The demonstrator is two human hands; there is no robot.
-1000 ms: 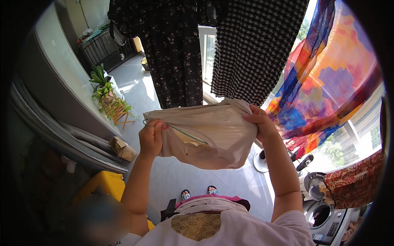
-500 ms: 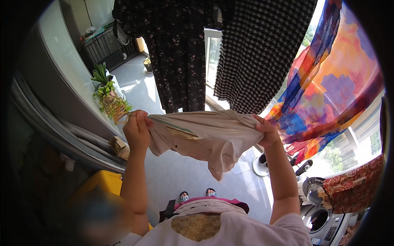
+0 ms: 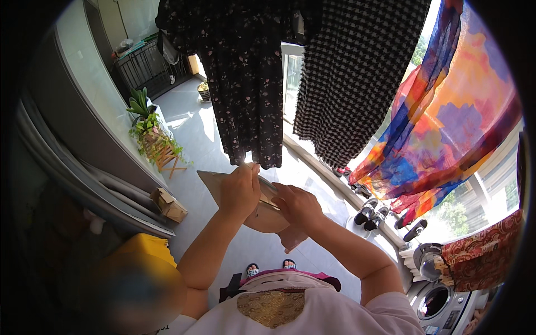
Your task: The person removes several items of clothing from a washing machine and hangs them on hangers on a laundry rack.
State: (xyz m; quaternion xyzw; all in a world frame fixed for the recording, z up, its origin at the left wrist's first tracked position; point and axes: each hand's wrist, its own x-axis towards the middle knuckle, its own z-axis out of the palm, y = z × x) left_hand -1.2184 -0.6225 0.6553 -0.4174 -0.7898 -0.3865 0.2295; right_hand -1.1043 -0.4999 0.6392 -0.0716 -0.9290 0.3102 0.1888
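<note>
A pale beige garment hangs bunched between my two hands in front of my chest, its lower end drooping on the right. My left hand is closed around its upper edge, thumb and fingertips together at the top. Close beside it, my right hand grips the garment with fingers bent over its edge. A thin strip runs along the cloth between the hands; I cannot make out what it is. Just beyond my hands hangs a black floral garment, its hem near my left fingertips.
A black-and-white checked cloth and a colourful scarf hang ahead and to the right. Potted plants and a cardboard box stand on the left. Black sandals and a washing machine are on the right.
My hands have come together from a wide spread. The garment, stretched out between them before, is now gathered and slopes down to the right.
</note>
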